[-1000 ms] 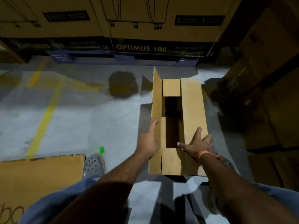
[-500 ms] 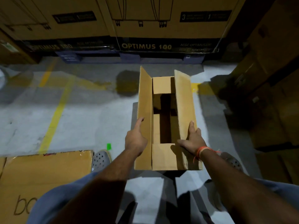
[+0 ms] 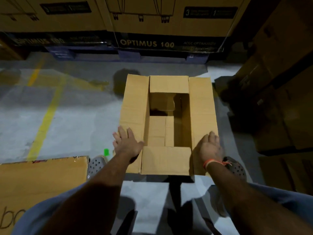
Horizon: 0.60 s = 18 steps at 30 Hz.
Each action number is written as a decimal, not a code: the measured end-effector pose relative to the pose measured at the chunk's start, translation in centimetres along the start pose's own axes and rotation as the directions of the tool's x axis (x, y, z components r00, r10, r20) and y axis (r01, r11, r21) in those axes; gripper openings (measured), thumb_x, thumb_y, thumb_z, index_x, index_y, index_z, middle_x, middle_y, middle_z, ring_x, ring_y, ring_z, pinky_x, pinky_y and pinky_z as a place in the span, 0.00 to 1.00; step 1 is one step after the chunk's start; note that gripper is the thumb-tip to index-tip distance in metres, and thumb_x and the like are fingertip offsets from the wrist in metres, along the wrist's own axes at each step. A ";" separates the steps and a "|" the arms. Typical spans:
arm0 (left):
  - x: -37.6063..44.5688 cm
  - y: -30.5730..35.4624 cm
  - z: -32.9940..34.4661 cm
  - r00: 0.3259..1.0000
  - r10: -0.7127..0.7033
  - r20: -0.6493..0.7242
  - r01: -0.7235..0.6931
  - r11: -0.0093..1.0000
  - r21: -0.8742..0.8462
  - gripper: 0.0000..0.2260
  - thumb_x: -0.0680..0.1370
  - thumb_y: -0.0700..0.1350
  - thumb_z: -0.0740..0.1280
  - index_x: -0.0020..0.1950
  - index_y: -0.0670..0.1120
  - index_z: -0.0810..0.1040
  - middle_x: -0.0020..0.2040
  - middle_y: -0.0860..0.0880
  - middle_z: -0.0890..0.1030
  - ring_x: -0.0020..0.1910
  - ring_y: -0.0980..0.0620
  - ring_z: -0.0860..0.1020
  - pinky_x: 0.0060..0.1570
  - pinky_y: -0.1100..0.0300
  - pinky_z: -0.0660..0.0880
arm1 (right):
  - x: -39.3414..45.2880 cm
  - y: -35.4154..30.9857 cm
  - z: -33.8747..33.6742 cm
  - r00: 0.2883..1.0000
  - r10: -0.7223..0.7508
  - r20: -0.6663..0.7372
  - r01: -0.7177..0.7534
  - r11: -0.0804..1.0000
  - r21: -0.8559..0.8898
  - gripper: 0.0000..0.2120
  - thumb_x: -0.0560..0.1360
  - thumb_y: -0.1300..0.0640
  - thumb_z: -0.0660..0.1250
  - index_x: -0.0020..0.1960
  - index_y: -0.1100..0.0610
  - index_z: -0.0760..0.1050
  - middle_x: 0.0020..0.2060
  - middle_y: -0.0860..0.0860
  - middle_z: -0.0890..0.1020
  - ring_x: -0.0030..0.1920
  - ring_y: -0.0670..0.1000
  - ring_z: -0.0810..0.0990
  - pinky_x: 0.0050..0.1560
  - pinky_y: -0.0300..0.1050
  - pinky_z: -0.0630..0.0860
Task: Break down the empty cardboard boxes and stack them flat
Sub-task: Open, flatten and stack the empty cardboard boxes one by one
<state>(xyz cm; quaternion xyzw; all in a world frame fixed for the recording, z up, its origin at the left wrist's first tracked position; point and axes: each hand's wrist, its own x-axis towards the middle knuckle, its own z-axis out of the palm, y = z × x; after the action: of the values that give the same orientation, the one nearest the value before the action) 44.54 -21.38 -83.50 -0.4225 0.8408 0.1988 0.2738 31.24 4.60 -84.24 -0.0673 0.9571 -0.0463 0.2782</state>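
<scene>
Both long flaps (image 3: 135, 106) now splayed flat under the hands (image 3: 126, 144).

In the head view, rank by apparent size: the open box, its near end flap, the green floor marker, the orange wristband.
1. open box
2. near end flap
3. and 4. orange wristband and green floor marker: both tiny and look alike in size, and the wristband is nearer the camera, so unranked.

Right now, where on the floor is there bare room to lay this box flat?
The open floor on the left is free, between the yellow line and the box, ahead of the flat cardboard. The right is crowded: stacked cartons stand close beside the box. Both hands, left hand and right hand, rest on the side flaps.
</scene>
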 end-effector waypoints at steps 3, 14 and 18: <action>0.8 1.0 2.6 0.967 0.130 0.220 -0.015 0.888 -0.459 0.45 0.80 0.64 0.65 0.84 0.45 0.42 0.84 0.47 0.47 0.81 0.41 0.53 0.77 0.50 0.57 | 0.5 -1.5 1.9 0.978 -0.055 0.200 -0.022 0.931 0.364 0.43 0.76 0.34 0.62 0.80 0.57 0.53 0.79 0.59 0.60 0.76 0.63 0.64 0.73 0.61 0.67; -0.5 3.0 3.4 0.957 0.237 -0.166 -0.258 0.959 -0.121 0.38 0.82 0.62 0.60 0.84 0.47 0.47 0.84 0.42 0.46 0.82 0.38 0.49 0.78 0.41 0.53 | 0.5 -2.2 1.6 0.978 -0.209 0.024 0.206 0.976 0.072 0.43 0.80 0.34 0.57 0.83 0.54 0.41 0.82 0.57 0.43 0.81 0.62 0.44 0.79 0.61 0.52; -3.2 4.3 2.4 0.874 0.484 0.050 -0.486 0.863 0.138 0.26 0.84 0.62 0.51 0.75 0.51 0.73 0.80 0.44 0.64 0.82 0.39 0.51 0.79 0.40 0.42 | -2.7 -3.8 -0.2 0.910 -0.383 0.160 0.400 0.911 -0.095 0.30 0.83 0.36 0.48 0.73 0.53 0.71 0.73 0.57 0.72 0.75 0.58 0.66 0.75 0.56 0.62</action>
<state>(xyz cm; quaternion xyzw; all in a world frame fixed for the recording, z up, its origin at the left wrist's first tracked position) 43.32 -15.68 -82.95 -0.1750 0.9304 0.2018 0.2510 33.84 1.24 -82.18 -0.2786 0.9034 -0.0358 0.3239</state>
